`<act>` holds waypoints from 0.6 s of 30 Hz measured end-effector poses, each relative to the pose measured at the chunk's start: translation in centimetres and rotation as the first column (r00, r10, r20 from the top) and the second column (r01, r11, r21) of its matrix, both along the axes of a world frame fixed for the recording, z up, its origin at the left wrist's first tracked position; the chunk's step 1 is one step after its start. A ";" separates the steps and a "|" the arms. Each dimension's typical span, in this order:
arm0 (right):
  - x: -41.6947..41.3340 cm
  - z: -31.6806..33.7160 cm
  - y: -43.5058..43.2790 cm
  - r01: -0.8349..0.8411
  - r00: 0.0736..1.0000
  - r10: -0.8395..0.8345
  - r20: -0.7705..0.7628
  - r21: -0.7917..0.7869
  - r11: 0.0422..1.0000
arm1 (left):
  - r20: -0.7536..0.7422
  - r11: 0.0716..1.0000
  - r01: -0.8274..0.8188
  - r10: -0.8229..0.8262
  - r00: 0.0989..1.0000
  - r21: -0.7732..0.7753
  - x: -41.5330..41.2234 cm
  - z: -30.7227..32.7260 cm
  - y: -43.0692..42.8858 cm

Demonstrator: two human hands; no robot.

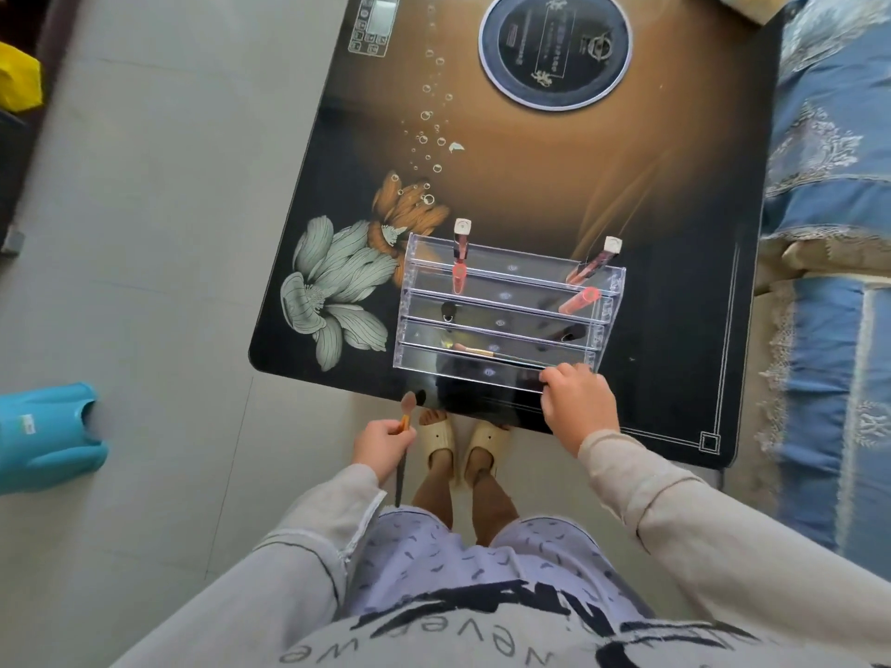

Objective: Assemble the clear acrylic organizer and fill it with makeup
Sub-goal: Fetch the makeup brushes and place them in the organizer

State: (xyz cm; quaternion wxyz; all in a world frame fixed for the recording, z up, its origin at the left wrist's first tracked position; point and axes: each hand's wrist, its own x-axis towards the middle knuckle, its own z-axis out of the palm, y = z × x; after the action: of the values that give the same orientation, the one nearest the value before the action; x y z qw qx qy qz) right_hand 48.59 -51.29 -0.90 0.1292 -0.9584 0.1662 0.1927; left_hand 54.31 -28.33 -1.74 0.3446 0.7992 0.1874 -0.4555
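A clear acrylic organizer (506,301) with several stepped tiers stands near the front edge of the dark glass table (675,330). Two lip glosses with white caps, the left lip gloss (462,243) and the right lip gloss (600,260), stand in its back tiers. A pink tube (578,301) lies at the right, and a thin brush (487,351) lies in a lower tier. My right hand (578,402) grips the organizer's front right corner. My left hand (383,445) holds a makeup brush (406,417) in front of the table edge, bristles pointing up.
A round black induction plate (554,45) is set into the table's far side. A blue patterned bed cover (829,233) runs along the right. A turquoise bin (48,436) sits on the floor at left. My feet in beige slippers (463,443) are below the table edge.
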 end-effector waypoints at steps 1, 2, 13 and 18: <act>-1.3 0.1 -0.4 0.077 0.997 -0.077 -0.029 0.006 0.997 | -0.002 0.998 -0.045 0.045 0.999 -0.036 0.2 0.1 -1.2; -2.7 0.1 -0.8 0.160 0.985 -0.158 -0.070 0.021 0.987 | -0.022 0.989 -0.123 0.122 0.992 -0.080 0.5 0.1 -2.3; -14.7 1.4 -3.3 0.675 0.701 -0.610 -0.369 0.069 0.734 | -0.436 0.713 -0.673 0.552 0.711 -0.195 0.7 -1.6 -11.7; -15.5 1.3 -3.4 0.712 0.667 -0.639 -0.382 0.076 0.698 | -0.430 0.679 -0.720 0.613 0.663 -0.142 0.5 -3.2 -12.7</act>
State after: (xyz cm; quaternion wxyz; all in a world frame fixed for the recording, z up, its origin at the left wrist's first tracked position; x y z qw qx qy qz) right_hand 33.13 -54.66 0.36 0.2667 -0.7607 0.5081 0.3034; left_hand 54.83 -41.06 -4.90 0.5667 0.5165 0.4565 -0.4513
